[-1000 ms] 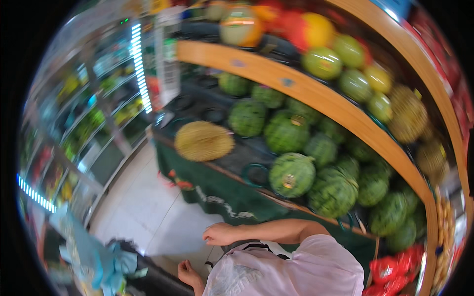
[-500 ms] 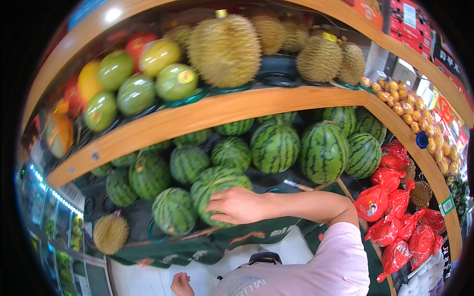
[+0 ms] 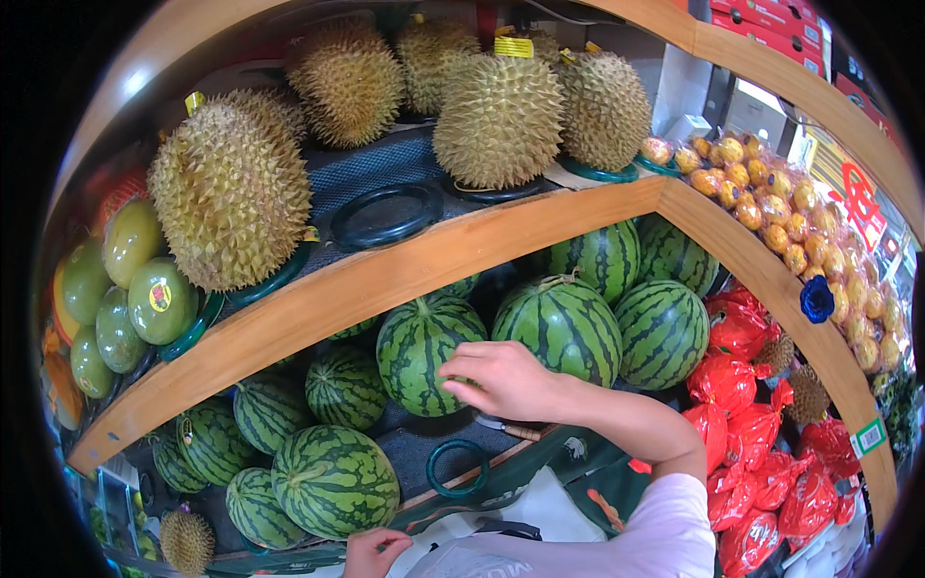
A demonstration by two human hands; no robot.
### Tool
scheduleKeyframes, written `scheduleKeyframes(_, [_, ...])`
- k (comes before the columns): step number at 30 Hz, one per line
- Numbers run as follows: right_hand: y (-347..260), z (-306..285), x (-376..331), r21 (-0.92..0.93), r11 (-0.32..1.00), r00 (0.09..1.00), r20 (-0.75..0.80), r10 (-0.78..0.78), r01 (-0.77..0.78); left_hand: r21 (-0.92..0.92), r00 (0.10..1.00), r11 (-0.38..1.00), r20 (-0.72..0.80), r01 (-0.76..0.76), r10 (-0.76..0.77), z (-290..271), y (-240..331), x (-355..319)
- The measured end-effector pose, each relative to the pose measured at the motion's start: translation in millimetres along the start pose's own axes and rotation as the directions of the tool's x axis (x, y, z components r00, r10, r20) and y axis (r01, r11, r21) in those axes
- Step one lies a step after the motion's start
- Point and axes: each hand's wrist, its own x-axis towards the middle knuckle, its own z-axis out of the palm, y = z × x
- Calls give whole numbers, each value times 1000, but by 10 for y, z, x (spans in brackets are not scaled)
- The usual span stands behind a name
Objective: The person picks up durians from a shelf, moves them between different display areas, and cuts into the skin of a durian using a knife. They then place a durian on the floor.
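My right hand reaches out over the display, loosely bent, thumb and fingers apart, holding nothing. It overlaps the lower right of a striped green watermelon; whether the fingertips touch the rind I cannot tell. Just below lies a knife with a wooden handle, partly hidden by the hand. Low in front of my shirt, my left hand is curled with nothing visible in it. Nearest to it is a round watermelon. A larger watermelon sits to the right, partly behind my right forearm.
A wooden shelf edge crosses above the melons. The upper shelf bears several durians and green fruits. An unoccupied dark ring lies near the front edge. Red bags are heaped at the right, below bagged yellow fruits.
The view has swung to the right, shifting the scene left. My right hand has left the large front watermelon and is now over one farther right and back. My left hand stays low.
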Motion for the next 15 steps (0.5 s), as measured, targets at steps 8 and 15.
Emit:
scheduleKeyframes(8, [22, -120, -284, -77, 989, 990, 64, 129, -124, 98, 922, 922, 149, -374, 358, -37, 622, 639])
scheduleKeyframes(15, [160, -296, 36, -245, 965, 969, -201, -145, 94, 308, 678, 617, 156, -724, 718, -103, 1261, 1243])
